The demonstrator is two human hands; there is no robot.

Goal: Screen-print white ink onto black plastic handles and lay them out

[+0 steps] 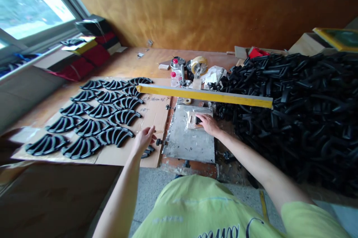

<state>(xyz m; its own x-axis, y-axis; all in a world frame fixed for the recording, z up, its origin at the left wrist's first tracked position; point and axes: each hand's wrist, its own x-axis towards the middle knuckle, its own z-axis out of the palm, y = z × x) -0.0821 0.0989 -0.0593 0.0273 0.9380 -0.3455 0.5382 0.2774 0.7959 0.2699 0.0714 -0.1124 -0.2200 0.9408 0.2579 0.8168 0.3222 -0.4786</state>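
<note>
My right hand (208, 124) is over a small pale jig (191, 122) on the grey metal plate (186, 143), its fingers closed on a black plastic part (198, 120) that they mostly cover. My left hand (145, 138) hovers above the right edge of the cardboard sheet (152, 119), with fingers loosely bent and apart and nothing visible in them. Just below it, a few curved black pieces (148, 151) lie on the cardboard. Rows of similar curved black parts (84, 146) fan out across the sheet to the left.
A yellow-edged screen frame (207, 95) spans above the plate. Black plastic parts (285, 119) form a large heap at right. Behind the plate stand red-capped bottles (173, 78) and a tape roll (199, 66). Red and black boxes (89, 59) sit by the window.
</note>
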